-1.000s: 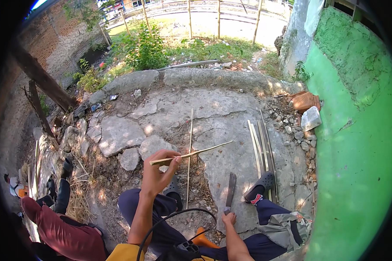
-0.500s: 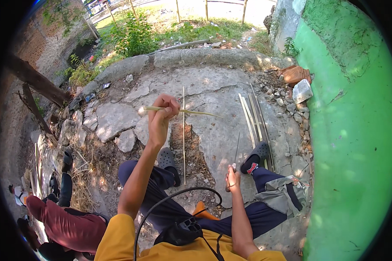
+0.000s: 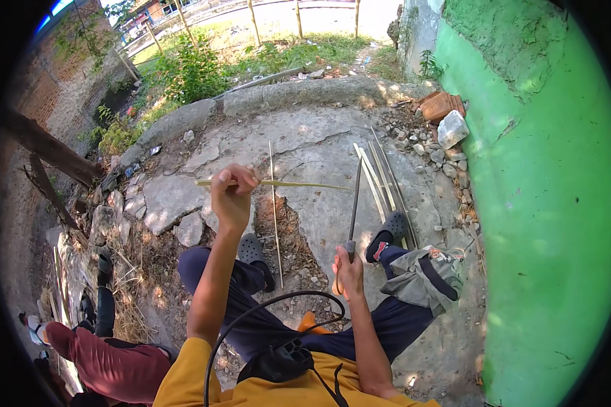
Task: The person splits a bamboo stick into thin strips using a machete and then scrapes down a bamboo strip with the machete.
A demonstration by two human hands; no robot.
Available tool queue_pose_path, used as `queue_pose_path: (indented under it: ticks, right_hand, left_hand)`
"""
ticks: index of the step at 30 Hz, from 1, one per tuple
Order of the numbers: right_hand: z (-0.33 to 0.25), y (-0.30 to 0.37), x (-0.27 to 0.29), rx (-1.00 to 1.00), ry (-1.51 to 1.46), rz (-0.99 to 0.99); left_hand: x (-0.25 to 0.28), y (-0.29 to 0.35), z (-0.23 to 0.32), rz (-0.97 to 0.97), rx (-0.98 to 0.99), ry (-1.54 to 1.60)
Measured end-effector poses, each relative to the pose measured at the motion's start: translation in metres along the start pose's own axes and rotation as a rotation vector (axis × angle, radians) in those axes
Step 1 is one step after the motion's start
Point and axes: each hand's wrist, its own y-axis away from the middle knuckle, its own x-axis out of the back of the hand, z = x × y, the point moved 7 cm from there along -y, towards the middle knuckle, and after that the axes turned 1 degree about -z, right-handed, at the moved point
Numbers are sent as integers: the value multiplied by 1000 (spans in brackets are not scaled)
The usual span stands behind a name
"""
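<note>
Head: shoe (image 3: 390,235) overlaps pale strips (image 3: 370,181); rubble (image 3: 449,170) lines wall (image 3: 536,237).

Your hands are uncovered: left hand (image 3: 234,191), right hand (image 3: 348,273). Well behind the left one, a short sleeve (image 3: 187,370) of your mustard-yellow shirt (image 3: 244,393) ends. Between and behind both, a thick black cable (image 3: 227,336) arcs beside a slotted black unit (image 3: 275,364). Your trousers (image 3: 404,330) are navy. Ahead of your right hand sits a dark-grey clog (image 3: 395,228), round-holed, with a red-marked sock (image 3: 381,250).
</note>
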Motion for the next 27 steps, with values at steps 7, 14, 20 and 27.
queue_pose_path:
  ticks: [7,14,20,27]
  right_hand:
    - [-11,24,6,80,231,-100]
    - [4,51,-1,60,206,-104]
    - [12,41,14,76,198,-94]
    - [15,41,22,51,334,-81]
  left_hand:
    - [21,40,11,-63,-54,-36]
    - [37,81,54,202,301,-707]
    - [53,121,95,-84,696,-686]
    - [70,163,97,-510,1127,-694]
